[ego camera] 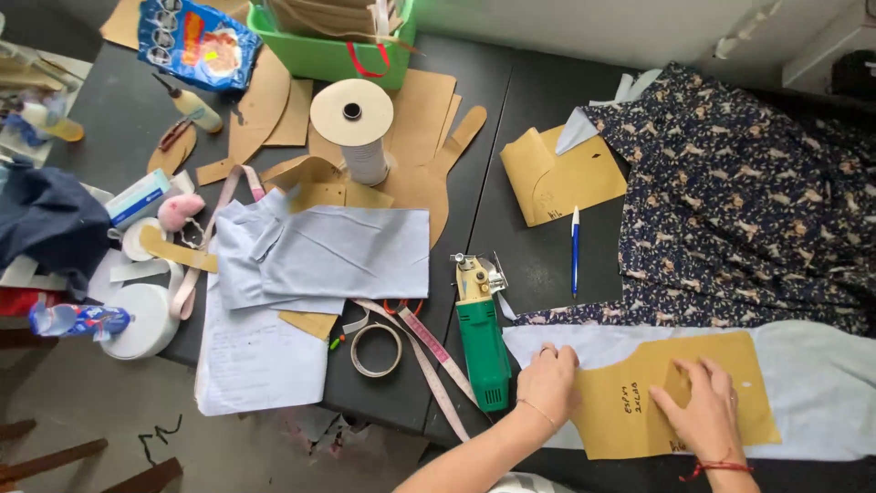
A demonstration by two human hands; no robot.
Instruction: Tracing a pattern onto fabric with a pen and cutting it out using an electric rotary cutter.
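Note:
A tan cardboard pattern piece [630, 383] lies on a strip of pale blue fabric [812, 383] at the near edge of a black table [529, 100]. My left hand [548, 382] presses flat on the pattern's left edge and the fabric, fingers together. On the middle of the same pattern rests my right hand [701, 408], fingers spread, with a red cord at the wrist. Neither hand grips anything. A green and yellow electric fabric cutter [482, 333] lies just left of my left hand.
Dark floral fabric [748, 192] covers the right of the table. A blue pen [575, 251], another tan pattern [561, 178], a white thread cone [356, 128], folded pale blue fabric pieces [338, 251], a tape roll [376, 350], a measuring tape [438, 351] and a green bin [328, 41] lie further left.

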